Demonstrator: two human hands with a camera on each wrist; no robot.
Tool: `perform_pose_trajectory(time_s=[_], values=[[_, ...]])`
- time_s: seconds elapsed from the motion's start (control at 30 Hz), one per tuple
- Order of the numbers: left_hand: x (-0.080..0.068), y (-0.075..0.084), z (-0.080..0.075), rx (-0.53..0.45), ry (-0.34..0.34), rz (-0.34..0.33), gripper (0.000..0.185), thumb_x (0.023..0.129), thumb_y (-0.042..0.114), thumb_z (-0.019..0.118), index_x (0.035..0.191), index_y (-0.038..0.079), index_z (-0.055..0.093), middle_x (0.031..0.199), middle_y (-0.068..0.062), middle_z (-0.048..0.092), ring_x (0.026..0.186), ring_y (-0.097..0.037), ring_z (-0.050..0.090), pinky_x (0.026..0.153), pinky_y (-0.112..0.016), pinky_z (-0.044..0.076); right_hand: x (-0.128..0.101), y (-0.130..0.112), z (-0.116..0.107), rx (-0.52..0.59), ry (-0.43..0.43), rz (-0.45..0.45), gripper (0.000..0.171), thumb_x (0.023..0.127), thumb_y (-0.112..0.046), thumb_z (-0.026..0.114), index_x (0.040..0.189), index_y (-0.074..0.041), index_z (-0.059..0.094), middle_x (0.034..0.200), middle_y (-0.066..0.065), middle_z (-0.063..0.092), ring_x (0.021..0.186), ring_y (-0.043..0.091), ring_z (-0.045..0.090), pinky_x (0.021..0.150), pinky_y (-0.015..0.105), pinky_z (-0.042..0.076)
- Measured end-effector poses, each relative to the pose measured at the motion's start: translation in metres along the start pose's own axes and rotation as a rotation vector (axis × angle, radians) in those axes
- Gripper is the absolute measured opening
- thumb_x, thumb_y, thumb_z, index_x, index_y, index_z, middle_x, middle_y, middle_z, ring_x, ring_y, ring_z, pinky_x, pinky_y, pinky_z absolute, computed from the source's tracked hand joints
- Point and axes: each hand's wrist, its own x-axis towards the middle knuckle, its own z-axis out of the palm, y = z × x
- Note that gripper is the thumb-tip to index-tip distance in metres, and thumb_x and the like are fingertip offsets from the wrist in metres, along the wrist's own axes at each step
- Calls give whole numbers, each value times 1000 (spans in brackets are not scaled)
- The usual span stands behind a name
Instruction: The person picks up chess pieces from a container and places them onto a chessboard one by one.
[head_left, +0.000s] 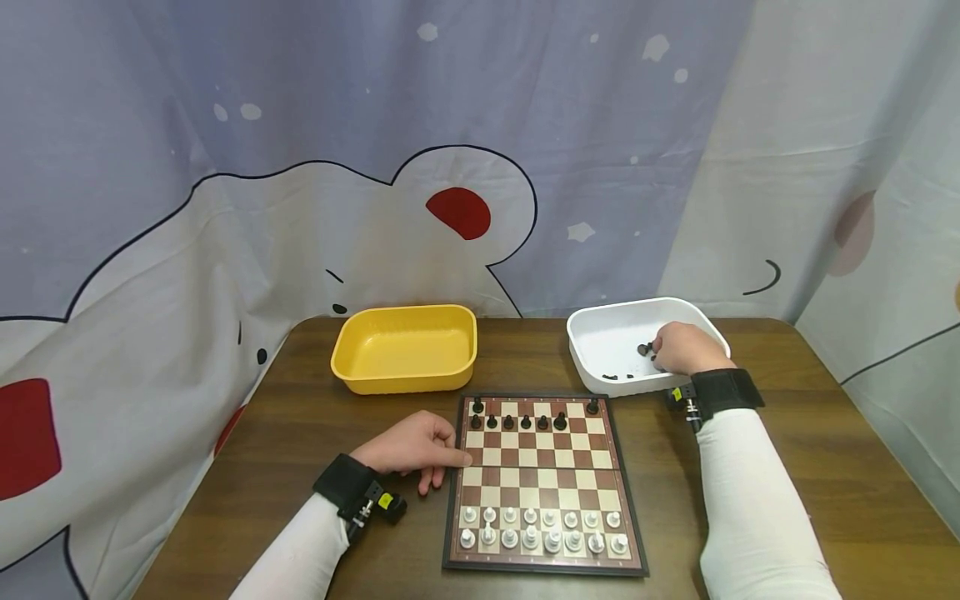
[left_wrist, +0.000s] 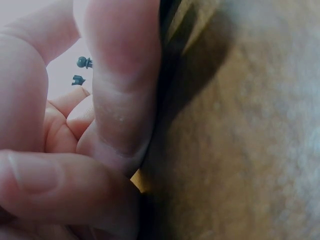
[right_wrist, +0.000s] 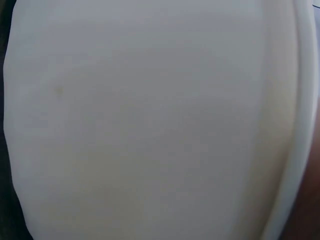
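Note:
A chessboard (head_left: 540,479) lies on the table, with white chess pieces (head_left: 530,537) in two rows at the near side. Several black chess pieces (head_left: 526,422) stand along the far side, mostly in one row with two at the corners behind. My left hand (head_left: 416,446) rests at the board's left edge, one finger stretched onto the edge squares and the others loosely bent beside it. Inside the white tray (head_left: 581,337), my right hand (head_left: 684,347) reaches down with its fingertips at some loose black pieces (head_left: 643,349). I cannot tell whether it holds one.
A yellow tray (head_left: 405,385) stands at the back left of the wooden table (head_left: 277,475). More small black pieces (head_left: 611,377) lie near the white tray's front wall. A printed curtain (head_left: 360,242) hangs right behind the table.

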Motion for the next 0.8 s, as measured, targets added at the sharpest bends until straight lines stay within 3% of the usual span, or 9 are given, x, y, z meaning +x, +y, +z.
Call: perform_pose_trajectory(time_s=[0.17, 0.33, 0.5, 0.6, 0.8], values=[[0, 0, 0, 0, -2, -2, 47, 98, 52, 84, 78, 11, 71, 65, -12, 75, 46, -19, 69, 39, -24, 32, 3, 1, 0, -5, -16, -7, 14, 90, -3, 67, 89, 1, 81, 83, 11, 72, 73, 27, 58, 66, 40, 46], [1, -1, 0, -4, -2, -8, 47, 98, 52, 85, 78, 11, 71, 65, -11, 75, 46, -19, 69, 40, -24, 32, 3, 1, 0, 17, -19, -23, 24, 93, -3, 61, 73, -7, 72, 68, 1, 56, 65, 22, 48, 61, 36, 37], [0, -1, 0, -1, 3, -3, 48, 98, 52, 85, 78, 11, 71, 64, -12, 74, 45, -19, 68, 38, -24, 32, 4, -1, 1, 20, 8, -26, 22, 98, -6, 62, 87, 0, 80, 85, 11, 73, 72, 26, 58, 64, 38, 44], [0, -1, 0, -2, 3, -4, 48, 98, 52, 85, 78, 11, 71, 64, -12, 74, 45, -19, 68, 38, -24, 32, 6, 0, 2, 20, 25, -29, 22, 98, -7, 64, 103, 5, 82, 102, 19, 79, 80, 29, 64, 68, 40, 49], [0, 0, 0, -6, -3, -7, 47, 98, 52, 85, 79, 11, 72, 65, -13, 75, 46, -19, 68, 39, -24, 32, 6, 1, 2, 44, 52, -41, 17, 96, -6, 67, 104, 5, 78, 98, 17, 76, 82, 31, 65, 71, 41, 50]])
